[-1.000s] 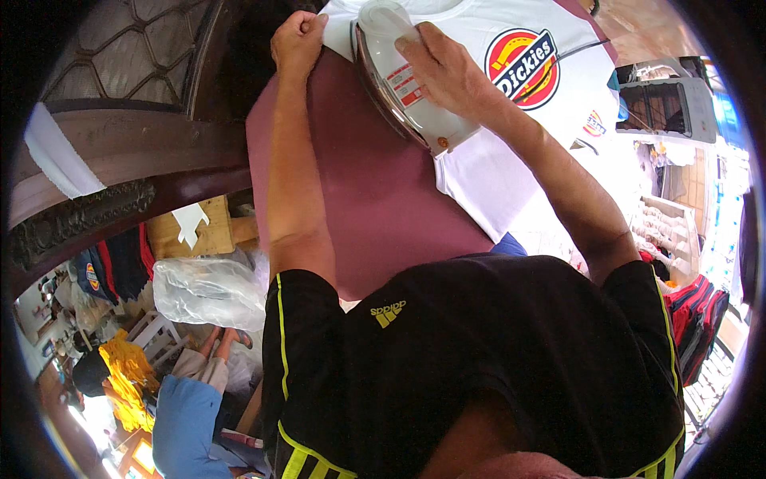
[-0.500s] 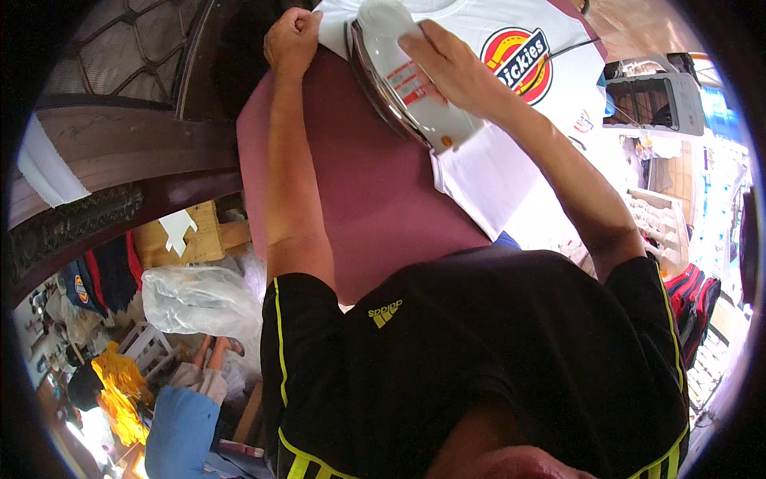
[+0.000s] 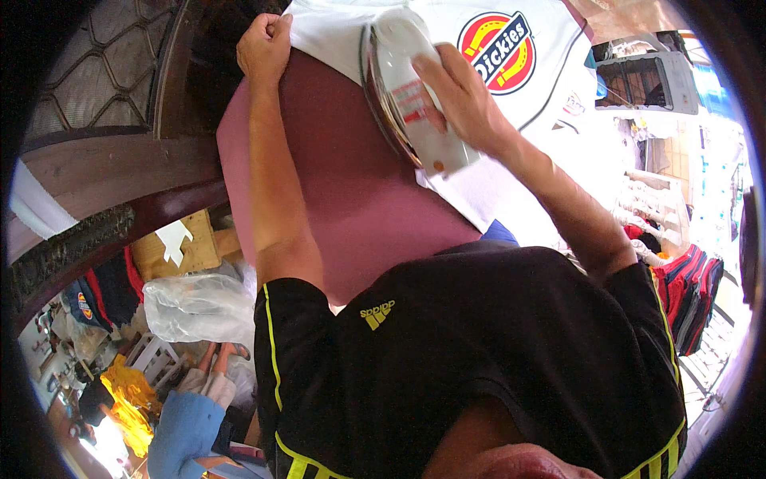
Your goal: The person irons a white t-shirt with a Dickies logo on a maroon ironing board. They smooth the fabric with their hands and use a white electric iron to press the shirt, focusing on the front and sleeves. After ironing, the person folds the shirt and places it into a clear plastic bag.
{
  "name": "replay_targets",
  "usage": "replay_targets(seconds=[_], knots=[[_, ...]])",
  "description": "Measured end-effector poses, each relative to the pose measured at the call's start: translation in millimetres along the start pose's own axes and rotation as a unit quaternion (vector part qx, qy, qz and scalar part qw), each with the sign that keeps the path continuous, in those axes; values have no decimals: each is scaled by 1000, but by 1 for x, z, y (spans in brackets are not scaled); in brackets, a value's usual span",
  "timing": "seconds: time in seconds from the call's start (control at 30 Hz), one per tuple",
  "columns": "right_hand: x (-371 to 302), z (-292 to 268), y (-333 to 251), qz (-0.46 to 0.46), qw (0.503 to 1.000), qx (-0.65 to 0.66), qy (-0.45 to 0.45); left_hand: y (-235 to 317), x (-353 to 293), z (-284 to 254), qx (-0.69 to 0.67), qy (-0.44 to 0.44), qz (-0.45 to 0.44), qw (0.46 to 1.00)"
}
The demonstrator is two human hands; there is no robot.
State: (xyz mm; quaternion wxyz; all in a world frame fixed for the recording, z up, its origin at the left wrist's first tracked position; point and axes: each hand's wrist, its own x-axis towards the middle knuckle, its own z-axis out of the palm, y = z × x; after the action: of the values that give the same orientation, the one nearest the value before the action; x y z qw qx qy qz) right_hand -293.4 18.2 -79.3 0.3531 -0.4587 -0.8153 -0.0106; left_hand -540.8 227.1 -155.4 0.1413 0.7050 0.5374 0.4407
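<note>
Iron (image 3: 411, 104) has slid nearer the print (image 3: 499, 52), right hand (image 3: 467, 100) curled around it to steer. Left hand (image 3: 263, 49) pinches the shirt's (image 3: 519, 104) edge, seemingly keeping it taut.

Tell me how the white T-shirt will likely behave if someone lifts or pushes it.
The white T-shirt would probably fold limply, since its soft-looking cloth lies flat on the maroon ironing surface. Pushed, it would likely bunch, as the left hand pinches one edge. It looks thin, so probably light for its spread.
</note>
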Motion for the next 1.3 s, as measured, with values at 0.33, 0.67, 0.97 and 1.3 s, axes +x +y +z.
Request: replay_targets(seconds=[0.33, 0.67, 0.97, 1.3], knots=[[-26, -74, -44, 400, 823, 292, -277, -22, 5, 4, 37, -4, -6, 999], [-117, -144, -20, 277, 868, 263, -317, 3, -4, -3, 60, -7, -31, 998], [-161, -235, 70, 356, 816, 278, -360, 124, -73, 27, 315, 29, -34, 948], [-139, -286, 236, 311, 918, 158, -188, 250, -209, 120, 366, -55, -68, 926]])
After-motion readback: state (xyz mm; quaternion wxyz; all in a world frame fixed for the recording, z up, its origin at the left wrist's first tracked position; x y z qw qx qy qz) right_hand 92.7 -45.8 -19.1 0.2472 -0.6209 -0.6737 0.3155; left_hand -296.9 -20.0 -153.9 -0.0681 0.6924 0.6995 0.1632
